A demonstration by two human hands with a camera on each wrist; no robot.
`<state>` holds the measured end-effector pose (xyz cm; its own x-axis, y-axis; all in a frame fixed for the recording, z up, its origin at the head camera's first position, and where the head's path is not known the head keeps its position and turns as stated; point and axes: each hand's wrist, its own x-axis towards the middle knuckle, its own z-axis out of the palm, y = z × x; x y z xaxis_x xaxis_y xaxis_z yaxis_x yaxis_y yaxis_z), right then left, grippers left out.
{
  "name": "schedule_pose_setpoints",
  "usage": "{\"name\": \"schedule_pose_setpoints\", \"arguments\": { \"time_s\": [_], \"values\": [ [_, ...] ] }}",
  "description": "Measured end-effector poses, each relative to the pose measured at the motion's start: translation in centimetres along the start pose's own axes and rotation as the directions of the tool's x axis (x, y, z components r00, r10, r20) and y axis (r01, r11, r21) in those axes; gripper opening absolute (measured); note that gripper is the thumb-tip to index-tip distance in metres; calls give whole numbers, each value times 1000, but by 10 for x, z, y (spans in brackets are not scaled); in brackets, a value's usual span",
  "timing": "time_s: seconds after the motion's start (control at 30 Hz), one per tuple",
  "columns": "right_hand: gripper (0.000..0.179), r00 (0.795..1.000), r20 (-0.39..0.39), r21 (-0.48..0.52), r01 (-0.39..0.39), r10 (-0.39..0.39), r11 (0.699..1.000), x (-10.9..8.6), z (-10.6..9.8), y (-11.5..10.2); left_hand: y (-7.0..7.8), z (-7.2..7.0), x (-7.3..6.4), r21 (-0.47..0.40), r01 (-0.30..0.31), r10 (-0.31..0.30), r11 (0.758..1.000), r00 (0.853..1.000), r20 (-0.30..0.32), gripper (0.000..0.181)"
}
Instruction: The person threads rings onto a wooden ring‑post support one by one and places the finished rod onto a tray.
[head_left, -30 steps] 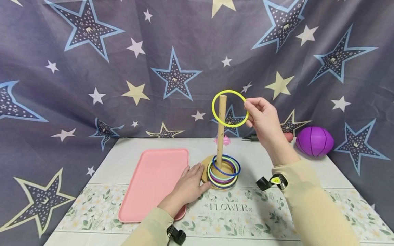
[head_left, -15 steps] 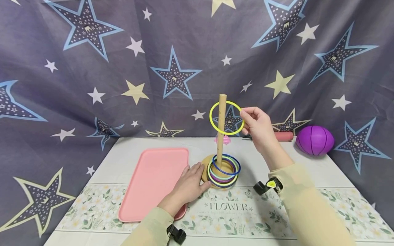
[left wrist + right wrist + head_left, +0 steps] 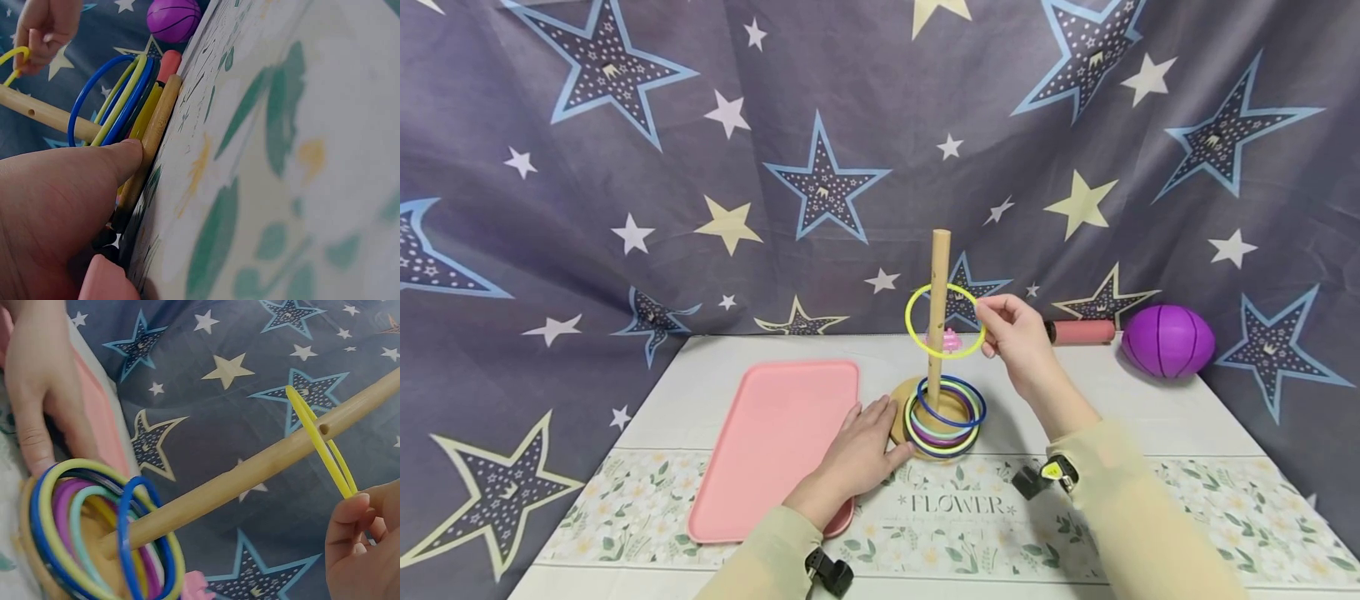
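Note:
In the head view my right hand [image 3: 1018, 337] pinches the right side of a yellow ring [image 3: 913, 329]. The ring encircles an upright wooden pole [image 3: 938, 275] partway down, as the right wrist view also shows. Several coloured rings [image 3: 973, 396] in blue, purple, mint and yellow lie around the pole's foot, the top blue one tilted. My left hand [image 3: 861, 450] lies with extended fingers against the left edge of the round wooden base [image 3: 901, 408]. In the left wrist view its thumb [image 3: 125, 156] is right at the base's rim.
A pink tray [image 3: 775, 450] lies left of the base, partly under my left forearm. Behind the pole sits a small pink object [image 3: 952, 340]. A red-handled tool [image 3: 1082, 332] and a purple ball [image 3: 1167, 342] are at the back right, before a star-patterned curtain [image 3: 850, 67].
My right hand has brought the yellow ring from above the pole's top down around it, moving lower and slightly left. The left hand has stayed at the base.

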<state>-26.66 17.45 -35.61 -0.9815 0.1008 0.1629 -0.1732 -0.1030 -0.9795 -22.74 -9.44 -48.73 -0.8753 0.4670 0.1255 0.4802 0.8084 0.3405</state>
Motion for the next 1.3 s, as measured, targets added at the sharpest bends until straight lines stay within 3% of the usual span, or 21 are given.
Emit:
{"name": "schedule_pose_setpoints", "arguments": {
  "time_s": [0.47, 1.3],
  "values": [
    [21, 995, 6, -16, -100, 100, 995, -11, -12, 38, 2, 1, 1, 3, 7, -7, 1000, 1000, 2, 84],
    [30, 964, 43, -129, -256, 263, 958, -26, -33, 76, 1, 2, 0, -2, 6, -6, 1000, 1000, -6, 85]
  ]
}}
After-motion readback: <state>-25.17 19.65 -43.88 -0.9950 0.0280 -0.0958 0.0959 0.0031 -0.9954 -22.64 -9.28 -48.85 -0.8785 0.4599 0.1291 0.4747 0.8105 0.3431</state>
